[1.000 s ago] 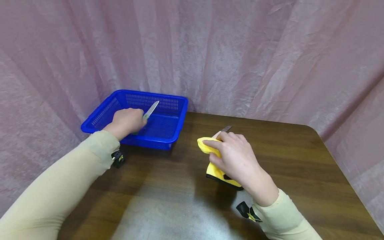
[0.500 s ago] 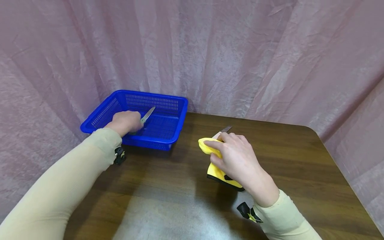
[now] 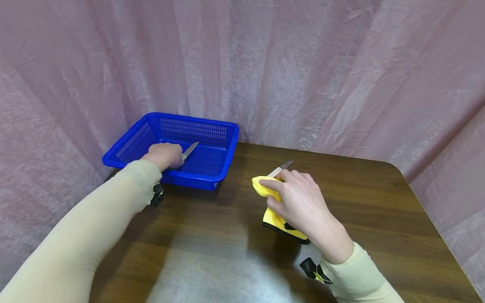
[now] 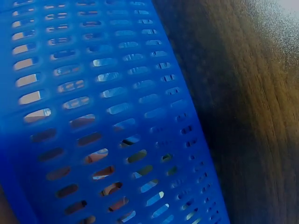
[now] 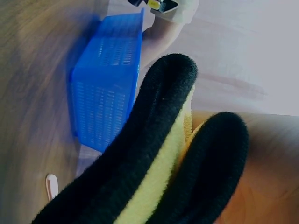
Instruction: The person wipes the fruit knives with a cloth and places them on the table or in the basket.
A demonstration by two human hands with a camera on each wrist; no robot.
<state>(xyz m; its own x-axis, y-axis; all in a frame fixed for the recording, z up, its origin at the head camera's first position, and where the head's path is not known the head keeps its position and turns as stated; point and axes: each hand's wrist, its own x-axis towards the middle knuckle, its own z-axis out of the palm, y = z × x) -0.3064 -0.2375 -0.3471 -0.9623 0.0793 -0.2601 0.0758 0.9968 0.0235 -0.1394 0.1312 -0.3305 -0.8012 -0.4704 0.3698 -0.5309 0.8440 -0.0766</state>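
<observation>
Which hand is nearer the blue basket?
Left. The left hand is inside the basket, gripping a knife; the right hand is outside it, to its right, holding a yellow cloth.

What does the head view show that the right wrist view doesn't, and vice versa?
Only head: the silver-bladed knife the left hand holds inside the slotted blue plastic basket, and the grey blade of a pale-handled knife.
Only right wrist: two black edge folds of the yellow fabric piece close up, yellow showing between them.
Both: the basket, the fabric piece, the brown wooden table and, it seems, that pale handle.
</observation>
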